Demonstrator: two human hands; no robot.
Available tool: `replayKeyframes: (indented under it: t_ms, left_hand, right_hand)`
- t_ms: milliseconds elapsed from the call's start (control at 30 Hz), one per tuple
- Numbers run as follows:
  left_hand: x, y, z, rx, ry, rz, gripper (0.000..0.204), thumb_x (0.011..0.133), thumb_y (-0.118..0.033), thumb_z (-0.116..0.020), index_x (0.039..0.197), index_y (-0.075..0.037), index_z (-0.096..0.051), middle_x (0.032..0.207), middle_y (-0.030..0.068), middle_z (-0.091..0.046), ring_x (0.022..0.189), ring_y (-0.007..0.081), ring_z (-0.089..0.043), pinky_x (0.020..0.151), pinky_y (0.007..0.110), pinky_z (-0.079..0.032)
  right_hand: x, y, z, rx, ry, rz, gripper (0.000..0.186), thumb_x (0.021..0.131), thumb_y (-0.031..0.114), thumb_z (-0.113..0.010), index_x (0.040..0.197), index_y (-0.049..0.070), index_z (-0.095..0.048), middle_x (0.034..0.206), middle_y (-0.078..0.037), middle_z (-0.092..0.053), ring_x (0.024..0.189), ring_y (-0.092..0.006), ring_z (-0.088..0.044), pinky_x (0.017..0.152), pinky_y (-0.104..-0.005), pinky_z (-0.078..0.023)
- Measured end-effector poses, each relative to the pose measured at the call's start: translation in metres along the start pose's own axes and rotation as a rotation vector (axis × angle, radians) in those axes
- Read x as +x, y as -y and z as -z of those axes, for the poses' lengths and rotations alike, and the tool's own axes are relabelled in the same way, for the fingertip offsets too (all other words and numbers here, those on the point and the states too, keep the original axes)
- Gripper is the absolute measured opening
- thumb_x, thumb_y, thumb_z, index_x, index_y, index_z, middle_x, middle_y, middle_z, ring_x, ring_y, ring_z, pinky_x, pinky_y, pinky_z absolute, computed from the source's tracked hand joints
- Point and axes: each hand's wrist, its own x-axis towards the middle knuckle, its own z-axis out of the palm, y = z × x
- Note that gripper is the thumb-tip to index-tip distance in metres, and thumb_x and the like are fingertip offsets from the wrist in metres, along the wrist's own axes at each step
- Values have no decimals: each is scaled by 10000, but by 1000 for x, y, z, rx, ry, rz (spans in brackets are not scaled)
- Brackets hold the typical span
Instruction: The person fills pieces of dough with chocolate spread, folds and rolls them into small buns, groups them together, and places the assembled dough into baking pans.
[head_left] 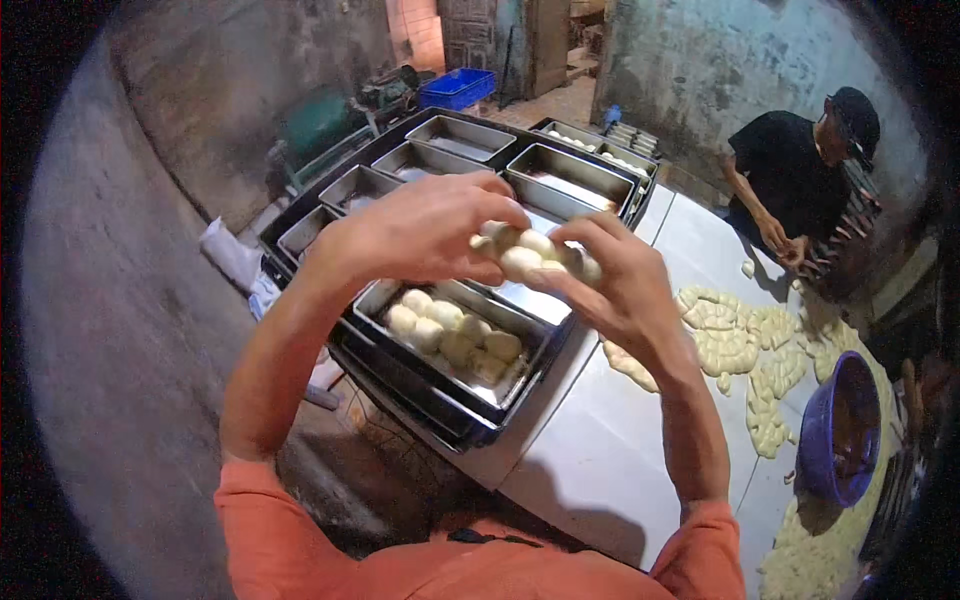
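Between my two hands, above the metal pans, I hold several pale dough balls (521,262) pressed together in a cluster. My left hand (440,228) is curled round the left end of the cluster. From the right side, my right hand (618,275) grips the other end with its thumb and fingers. Just below, nearest to me, a rectangular metal pan (519,382) holds several round dough balls (450,335). Some of the farther pans are partly hidden behind my hands.
More metal pans (460,137) stand in black trays at the table's left. Shaped dough pieces (725,340) lie on the white table (610,450), with a purple basin (822,430) at right. A co-worker (800,170) in black handles dough at the far right. A blue crate (458,90) sits behind.
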Motion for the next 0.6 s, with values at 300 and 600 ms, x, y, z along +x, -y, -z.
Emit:
replayKeyframes:
  t_ms: [300,600]
  left_hand:
    - [17,98,-79,-25,312,102,435,815,-296,-759,1220,-161,-678,1034,121,-728,984,351,-689,816,465,-538]
    - [1,94,-6,19,181,265,488,896,-447,-682,1190,-59,-703,1099,192,-716,985,369,-695,851,437,-533]
  right_hand:
    - [30,-33,-55,-264,567,-185,305,908,332,-699,1099,95,-712,906,-183,-729,851,-357,-709,761,-453,-549]
    - [51,-37,-34,-274,118,-90,316,916,323,-712,1096,65,-742,950,-184,-734,861,-350,-710,742,-428,-553]
